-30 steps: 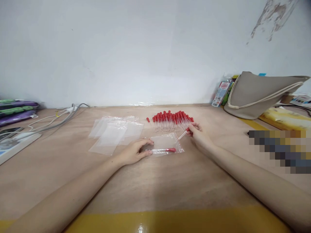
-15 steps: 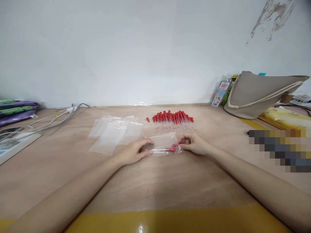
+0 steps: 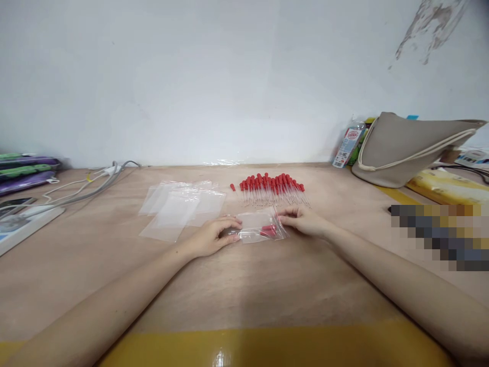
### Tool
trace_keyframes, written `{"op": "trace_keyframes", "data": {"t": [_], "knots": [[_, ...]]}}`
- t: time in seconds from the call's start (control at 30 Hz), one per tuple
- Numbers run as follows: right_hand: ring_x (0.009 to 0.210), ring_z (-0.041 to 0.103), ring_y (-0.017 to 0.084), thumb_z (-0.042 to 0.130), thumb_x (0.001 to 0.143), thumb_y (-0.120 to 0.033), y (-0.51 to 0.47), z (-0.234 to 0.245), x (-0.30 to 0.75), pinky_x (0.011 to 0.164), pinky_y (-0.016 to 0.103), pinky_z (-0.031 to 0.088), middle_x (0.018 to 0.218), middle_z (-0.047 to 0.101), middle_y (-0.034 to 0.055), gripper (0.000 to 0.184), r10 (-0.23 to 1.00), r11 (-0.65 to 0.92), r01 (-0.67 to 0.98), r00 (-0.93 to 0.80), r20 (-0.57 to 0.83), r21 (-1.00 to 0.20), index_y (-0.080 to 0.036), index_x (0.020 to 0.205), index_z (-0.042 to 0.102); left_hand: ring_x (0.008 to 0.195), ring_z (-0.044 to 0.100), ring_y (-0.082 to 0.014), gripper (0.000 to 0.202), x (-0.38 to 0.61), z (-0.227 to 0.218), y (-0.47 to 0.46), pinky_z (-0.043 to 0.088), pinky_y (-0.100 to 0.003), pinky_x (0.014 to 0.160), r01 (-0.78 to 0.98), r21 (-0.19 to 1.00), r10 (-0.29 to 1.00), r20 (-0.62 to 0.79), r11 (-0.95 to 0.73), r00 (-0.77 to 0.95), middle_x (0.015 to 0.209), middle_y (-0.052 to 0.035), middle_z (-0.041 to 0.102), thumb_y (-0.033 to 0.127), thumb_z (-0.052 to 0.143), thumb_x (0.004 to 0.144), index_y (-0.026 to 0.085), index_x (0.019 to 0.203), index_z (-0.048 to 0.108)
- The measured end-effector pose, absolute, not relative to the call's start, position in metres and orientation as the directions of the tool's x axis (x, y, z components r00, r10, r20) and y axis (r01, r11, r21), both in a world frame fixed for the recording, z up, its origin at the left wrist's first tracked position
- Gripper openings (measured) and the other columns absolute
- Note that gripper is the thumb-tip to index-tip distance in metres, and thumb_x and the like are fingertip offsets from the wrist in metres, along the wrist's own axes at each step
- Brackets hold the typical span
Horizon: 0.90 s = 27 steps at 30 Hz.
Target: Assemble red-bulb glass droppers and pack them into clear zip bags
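Observation:
A clear zip bag (image 3: 255,219) lies flat on the table in front of me, with two droppers (image 3: 269,231) inside it, their red bulbs toward the open-edge side. My left hand (image 3: 212,237) grips the bag's left end between thumb and fingers. At the right end, the thumb and fingers of my right hand (image 3: 301,220) are closed on the bag's red-lined edge. Just beyond the bag, a row of several red-bulbed droppers (image 3: 269,189) lies side by side, with one single dropper (image 3: 233,188) apart at its left.
Several flat clear bags (image 3: 178,211) overlap left of centre. Cables (image 3: 110,178) and a white power strip (image 3: 30,224) lie at the left, near purple-green packages (image 3: 30,176). A grey bag (image 3: 405,148), a carton (image 3: 347,148) and a yellow pack (image 3: 451,191) stand at the right.
The second dropper has slid left, fully into the bag beside the first. My right hand has let go of it and now touches the bag's edge. My left hand has stayed put.

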State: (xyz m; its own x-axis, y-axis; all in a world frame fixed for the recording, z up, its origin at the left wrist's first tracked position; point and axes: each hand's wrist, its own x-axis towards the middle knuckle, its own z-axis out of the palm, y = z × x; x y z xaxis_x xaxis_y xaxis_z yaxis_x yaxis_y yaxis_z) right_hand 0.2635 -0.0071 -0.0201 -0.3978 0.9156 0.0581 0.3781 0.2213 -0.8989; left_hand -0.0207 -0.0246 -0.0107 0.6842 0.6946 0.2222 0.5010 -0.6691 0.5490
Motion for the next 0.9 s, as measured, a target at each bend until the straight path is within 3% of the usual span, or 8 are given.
{"op": "trace_keyframes", "data": {"t": [0.1, 0.23, 0.47, 0.57, 0.67, 0.9], "knots": [[0.066, 0.057, 0.014, 0.056, 0.069, -0.034, 0.017, -0.017, 0.272, 0.06, 0.025, 0.043, 0.075, 0.066, 0.0038, 0.022, 0.967, 0.256, 0.562, -0.139, 0.215, -0.787, -0.016, 0.077, 0.064, 0.111, 0.047, -0.0188, 0.019, -0.02, -0.009, -0.025, 0.038, -0.033, 0.09, 0.521, 0.572, 0.721, 0.192, -0.634, 0.666, 0.118, -0.0046, 0.053, 0.034, 0.05, 0.083, 0.021, 0.096, 0.054], [0.063, 0.056, 0.013, 0.055, 0.067, -0.026, 0.052, -0.006, 0.272, 0.06, 0.024, 0.042, 0.069, 0.064, 0.0014, 0.013, 0.915, 0.191, 0.779, 0.078, 0.396, -0.597, -0.018, 0.073, 0.063, 0.108, 0.049, -0.0195, 0.015, -0.02, -0.006, -0.028, 0.04, -0.032, 0.083, 0.535, 0.577, 0.733, 0.176, -0.617, 0.657, 0.118, -0.0055, 0.053, 0.034, 0.049, 0.083, 0.02, 0.088, 0.05], [0.076, 0.06, 0.022, 0.055, 0.067, -0.037, 0.091, 0.005, 0.251, 0.063, 0.03, 0.043, 0.078, 0.065, 0.0076, 0.021, 0.903, -0.139, 0.873, 0.306, 0.302, -0.468, -0.019, 0.071, 0.064, 0.109, 0.048, -0.0183, 0.013, -0.02, -0.007, -0.029, 0.04, -0.03, 0.082, 0.523, 0.573, 0.723, 0.191, -0.631, 0.663, 0.116, -0.0054, 0.054, 0.033, 0.05, 0.083, 0.02, 0.087, 0.049], [0.081, 0.06, 0.026, 0.058, 0.066, -0.036, 0.098, 0.005, 0.247, 0.064, 0.033, 0.044, 0.084, 0.065, 0.0128, 0.023, 0.892, -0.198, 0.859, 0.357, 0.276, -0.472, -0.016, 0.074, 0.065, 0.108, 0.049, -0.0188, 0.014, -0.02, -0.008, -0.028, 0.039, -0.031, 0.084, 0.519, 0.575, 0.722, 0.196, -0.633, 0.664, 0.117, -0.006, 0.054, 0.033, 0.05, 0.082, 0.02, 0.087, 0.05], [0.084, 0.06, 0.028, 0.06, 0.064, -0.031, 0.102, 0.006, 0.246, 0.066, 0.035, 0.045, 0.088, 0.064, 0.016, 0.022, 0.872, -0.23, 0.798, 0.424, 0.247, -0.557, -0.015, 0.078, 0.066, 0.106, 0.05, -0.0197, 0.015, -0.02, -0.008, -0.028, 0.04, -0.033, 0.084, 0.516, 0.577, 0.722, 0.199, -0.633, 0.663, 0.117, -0.0072, 0.054, 0.033, 0.05, 0.082, 0.019, 0.088, 0.051], [0.081, 0.06, 0.028, 0.061, 0.063, -0.028, 0.105, 0.009, 0.248, 0.062, 0.035, 0.045, 0.082, 0.064, 0.0172, 0.015, 0.872, -0.197, 0.724, 0.438, 0.22, -0.661, -0.015, 0.07, 0.064, 0.109, 0.048, -0.0193, 0.014, -0.02, -0.009, -0.028, 0.038, -0.034, 0.087, 0.505, 0.574, 0.712, 0.211, -0.645, 0.669, 0.117, -0.0068, 0.054, 0.032, 0.049, 0.083, 0.02, 0.088, 0.05]]}}
